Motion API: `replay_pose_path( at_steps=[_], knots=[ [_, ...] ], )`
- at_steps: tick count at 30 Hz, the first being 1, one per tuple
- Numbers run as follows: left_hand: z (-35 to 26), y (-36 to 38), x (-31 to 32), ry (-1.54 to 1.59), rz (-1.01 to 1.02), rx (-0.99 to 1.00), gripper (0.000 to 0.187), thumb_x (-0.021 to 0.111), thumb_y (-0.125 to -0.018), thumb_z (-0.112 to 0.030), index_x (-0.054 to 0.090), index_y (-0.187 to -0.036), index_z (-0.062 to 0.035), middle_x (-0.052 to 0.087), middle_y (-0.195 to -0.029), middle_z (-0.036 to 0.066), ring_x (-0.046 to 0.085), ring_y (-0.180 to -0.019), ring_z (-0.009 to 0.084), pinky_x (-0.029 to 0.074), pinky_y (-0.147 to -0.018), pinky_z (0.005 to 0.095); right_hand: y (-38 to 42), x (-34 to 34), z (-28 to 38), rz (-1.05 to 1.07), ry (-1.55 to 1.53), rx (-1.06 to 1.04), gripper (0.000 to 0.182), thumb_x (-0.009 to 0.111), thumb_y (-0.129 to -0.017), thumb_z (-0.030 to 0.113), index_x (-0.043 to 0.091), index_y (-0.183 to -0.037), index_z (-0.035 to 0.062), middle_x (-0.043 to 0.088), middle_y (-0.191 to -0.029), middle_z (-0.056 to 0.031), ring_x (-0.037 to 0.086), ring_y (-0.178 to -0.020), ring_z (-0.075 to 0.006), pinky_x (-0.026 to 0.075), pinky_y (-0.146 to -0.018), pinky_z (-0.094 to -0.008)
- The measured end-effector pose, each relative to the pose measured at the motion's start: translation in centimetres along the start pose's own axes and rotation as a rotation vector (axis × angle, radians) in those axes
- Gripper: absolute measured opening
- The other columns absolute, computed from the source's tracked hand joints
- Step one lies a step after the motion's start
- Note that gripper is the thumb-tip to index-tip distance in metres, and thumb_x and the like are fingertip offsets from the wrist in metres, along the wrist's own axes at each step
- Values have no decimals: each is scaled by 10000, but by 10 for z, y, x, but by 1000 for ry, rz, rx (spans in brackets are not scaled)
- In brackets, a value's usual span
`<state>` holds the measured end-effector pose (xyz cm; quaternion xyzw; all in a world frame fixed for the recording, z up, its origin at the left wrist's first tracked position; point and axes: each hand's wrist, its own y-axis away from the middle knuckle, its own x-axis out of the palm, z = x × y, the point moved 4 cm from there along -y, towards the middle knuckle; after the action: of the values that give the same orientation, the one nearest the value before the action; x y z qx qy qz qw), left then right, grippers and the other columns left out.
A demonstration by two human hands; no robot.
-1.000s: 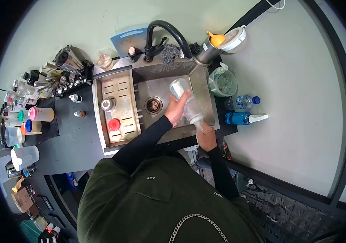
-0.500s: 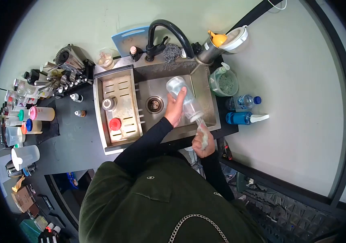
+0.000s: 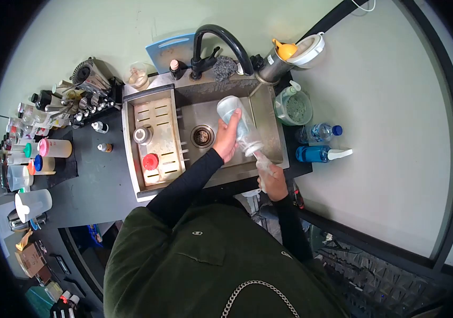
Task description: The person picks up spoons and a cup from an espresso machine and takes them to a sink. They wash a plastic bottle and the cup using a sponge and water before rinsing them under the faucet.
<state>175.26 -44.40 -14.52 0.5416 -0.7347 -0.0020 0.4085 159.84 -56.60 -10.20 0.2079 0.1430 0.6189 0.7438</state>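
Note:
Over the sink (image 3: 269, 119), my left hand (image 3: 226, 139) is closed around the middle of a clear plastic bottle (image 3: 247, 137). The bottle is tilted, its base toward the faucet and its open neck toward my right hand. My right hand (image 3: 274, 183) grips a limp, whitish cloth (image 3: 263, 165) just off the bottle's neck. The narrow end of the cloth reaches up to the mouth of the bottle, and my fingers cover its lower part.
A black faucet (image 3: 197, 50) arches over the sink. On the slotted drain tray (image 3: 155, 114) sit a red cap (image 3: 151, 161) and a metal-grey cup-like piece (image 3: 142, 136). Right of the sink stand a green tub (image 3: 307, 108), a water bottle (image 3: 319, 133) and a blue spray bottle (image 3: 313, 154).
My right hand has shifted slightly right and up, turning with the cloth. The bottle has moved a little up and left with my left hand.

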Motion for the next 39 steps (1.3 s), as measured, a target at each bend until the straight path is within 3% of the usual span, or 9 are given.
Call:
replay_pose_path(
  at_steps=[5,7,11,14,21,27,32,36,39],
  knots=[
    [9,7,6,-15,-49,-19,630,648,-908,-538,387,-1240,-70,562,-1047,26,574,-765,36,418,-465,208,-16,-9,5,4,534,-344,328,581,-985,200,631,-1279,66,560,-706,26,480,-585,-73,409,-562,-264],
    [-9,10,3,-30,-85,-28,616,635,-912,-551,404,-1238,-82,572,-967,9,543,-648,39,394,-432,199,-4,1,20,29,320,-239,184,592,-967,164,657,-1116,79,523,-657,50,458,-524,-45,371,-467,-238],
    [-12,4,4,61,-98,57,539,632,-923,-526,456,-1192,-93,587,-847,-9,529,-526,44,367,-373,198,4,-7,11,19,-54,152,208,598,-976,174,645,-1167,105,458,-638,68,443,-491,-37,361,-436,-213],
    [-29,1,14,160,-39,135,456,610,-961,-455,472,-1198,-90,612,-927,9,627,-716,81,530,-556,257,2,-21,4,115,-208,217,504,563,-1003,213,443,-1487,140,412,-652,90,414,-524,-6,336,-471,-181],
    [-18,-3,14,215,32,68,468,606,-974,-415,446,-1263,-84,609,-1062,39,654,-891,130,587,-716,320,7,-9,51,166,243,-20,427,523,-1018,182,514,-1442,137,403,-691,103,392,-579,7,353,-537,-184],
    [-34,1,8,178,32,83,490,611,-967,-441,436,-1255,-86,591,-1088,68,655,-928,158,601,-764,359,14,-14,39,94,477,-77,390,521,-1003,121,558,-1389,83,638,-919,51,523,-743,-45,441,-682,-210],
    [-38,-3,7,298,51,173,460,580,-988,-436,445,-1253,-85,589,-1088,47,644,-920,147,588,-784,341,21,17,42,-247,525,-547,331,553,-977,94,626,-1293,31,707,-863,-20,600,-715,-107,484,-675,-290],
    [-36,0,7,294,80,140,440,568,-997,-428,454,-1256,-91,586,-1098,36,638,-922,136,585,-783,338,22,8,23,-245,726,-517,302,544,-994,116,646,-1264,28,687,-842,4,596,-606,-137,478,-604,-295],
    [-37,-1,10,328,93,172,432,568,-996,-430,466,-1249,-95,585,-1103,37,635,-923,126,584,-778,336,20,5,29,-262,220,-276,291,546,-1009,164,661,-1249,49,615,-748,52,514,-491,-97,424,-502,-249]
  ],
)
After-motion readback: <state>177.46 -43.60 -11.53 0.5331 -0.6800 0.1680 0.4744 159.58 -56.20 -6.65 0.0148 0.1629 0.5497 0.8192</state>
